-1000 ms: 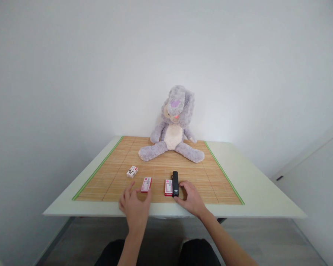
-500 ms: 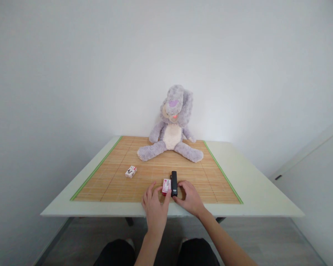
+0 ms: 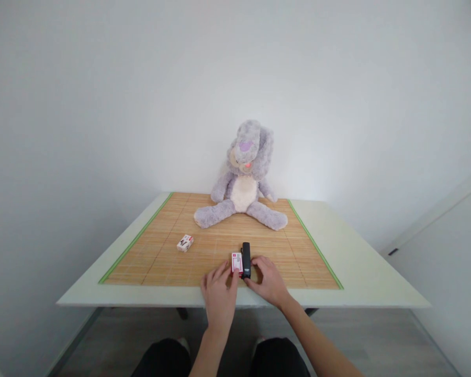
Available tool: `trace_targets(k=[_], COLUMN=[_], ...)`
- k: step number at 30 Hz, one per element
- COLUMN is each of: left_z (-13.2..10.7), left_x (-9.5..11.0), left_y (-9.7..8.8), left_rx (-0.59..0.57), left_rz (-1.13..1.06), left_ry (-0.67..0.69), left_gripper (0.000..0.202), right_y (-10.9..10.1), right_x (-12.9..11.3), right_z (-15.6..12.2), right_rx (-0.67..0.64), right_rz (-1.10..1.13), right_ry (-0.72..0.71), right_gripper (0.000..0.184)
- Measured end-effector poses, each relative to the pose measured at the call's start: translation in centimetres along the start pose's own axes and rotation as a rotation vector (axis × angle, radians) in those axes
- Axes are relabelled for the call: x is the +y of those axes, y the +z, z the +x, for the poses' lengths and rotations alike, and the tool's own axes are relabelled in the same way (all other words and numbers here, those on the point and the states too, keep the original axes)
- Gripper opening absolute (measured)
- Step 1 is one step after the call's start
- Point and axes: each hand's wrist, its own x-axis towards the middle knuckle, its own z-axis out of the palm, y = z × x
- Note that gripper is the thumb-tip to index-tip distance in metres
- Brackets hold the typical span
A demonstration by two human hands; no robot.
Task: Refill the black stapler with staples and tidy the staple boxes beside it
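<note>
A small red-and-white box lies on the bamboo mat, close against the left side of a black stapler. My left hand is at the box, with its index finger by the left side and its thumb on the near end. Its other fingers curve down toward the mat. At the stapler, my right hand has its index finger along the right side and its thumb at the near end. The undersides of the fingers are hidden.
Another small white-and-red box lies farther left on the bamboo mat. A grey plush rabbit sits at the back against the wall. Beneath the mat is a white table, its front edge just under my wrists.
The red-and-white box has shifted slightly right and away from me, closer along the stapler. My left fingers moved with it. My right hand and the stapler look nearly still.
</note>
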Motion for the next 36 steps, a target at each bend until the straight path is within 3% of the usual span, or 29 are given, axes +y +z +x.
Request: trace_targets(k=[12, 15, 18, 22, 24, 27, 31, 36], left_z=[-0.1, 0.3, 2.0, 6.2, 8.3, 10.4, 11.3, 10.9], left_x=[-0.1, -1.0, -3.8, -9.7, -12.3, -14.8, -15.1, -13.4], left_y=[0.9, 0.6, -0.7, -3.4, -4.6, -5.5, -5.7, -5.0], left_rx=[-0.052, -0.035, 0.062, 0.236, 0.240, 0.152, 0.080, -0.023], left_rz=[-0.078, -0.073, -0.011, 0.189, 0.245, 0.240, 0.229, 0.213], left_ry=[-0.020, 0.008, -0.026, -0.192, -0.265, -0.319, -0.335, -0.284], left_gripper=[0.036, 0.038, 0.043, 0.059, 0.068, 0.072, 0.058, 0.051], right_y=[0.2, 0.2, 0.2, 0.2, 0.1, 0.1, 0.0, 0.0], right_x=[0.1, 0.2, 0.3, 0.5, 0.5, 0.4, 0.3, 0.3], right_z=[0.0, -0.1, -0.1, -0.1, -0.1, -0.1, -0.1, -0.1], right_rx=[-0.006, -0.001, -0.005, -0.006, -0.003, -0.005, -0.007, -0.013], right_rz=[-0.013, -0.012, -0.011, 0.000, 0.007, 0.010, 0.004, -0.005], right_ry=[0.013, 0.017, 0.020, 0.012, 0.010, 0.011, 0.017, 0.024], right_gripper=[0.037, 0.037, 0.038, 0.039, 0.039, 0.038, 0.039, 0.039])
